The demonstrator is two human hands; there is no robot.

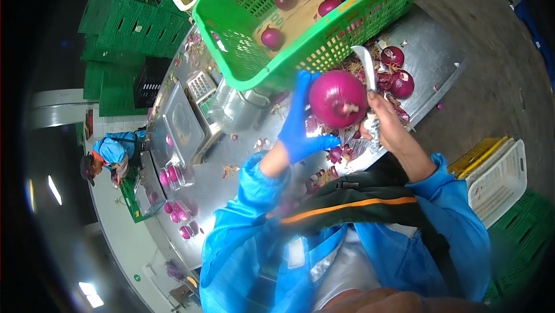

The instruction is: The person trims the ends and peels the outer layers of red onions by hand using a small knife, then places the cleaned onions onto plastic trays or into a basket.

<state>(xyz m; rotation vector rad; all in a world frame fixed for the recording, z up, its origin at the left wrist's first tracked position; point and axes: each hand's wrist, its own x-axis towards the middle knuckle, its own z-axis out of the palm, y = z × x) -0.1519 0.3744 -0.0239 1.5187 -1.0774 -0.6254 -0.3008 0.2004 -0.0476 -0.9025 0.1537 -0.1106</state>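
Observation:
A large peeled red onion [336, 96] is held up over the steel table [247, 150]. My left hand [299, 118], in a blue glove, grips its left side with the thumb below. My right hand [386, 120] is bare and closed around the wrapped handle of a knife with a curved blade [366, 63]. The blade points away from me along the onion's right side; whether it touches the skin I cannot tell. Loose red onions [401, 84] lie on the table to the right, among papery skins and root trimmings. More peelings [321, 178] lie under my hands.
A green plastic crate [243, 81] of red onions stands at the table's far side. To the left are a weighing scale [201, 92], a metal tray [184, 124], clear plastic containers and packed onions [180, 213]. Another person [113, 152] works farther left. White and yellow baskets [498, 183] stand at right.

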